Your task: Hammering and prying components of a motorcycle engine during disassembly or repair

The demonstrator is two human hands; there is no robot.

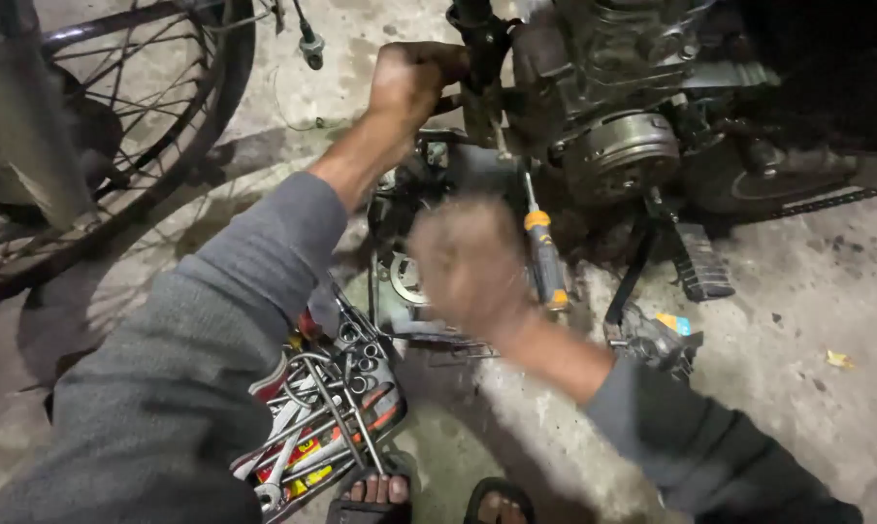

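A spoked wheel stands at far left, and below it a tray of wrenches lies on the concrete floor. The left hand is closed in a fist around a dark frame part beside the engine. The right hand is blurred (I cannot tell its grip), just left of an orange-handled screwdriver leaning under the engine.
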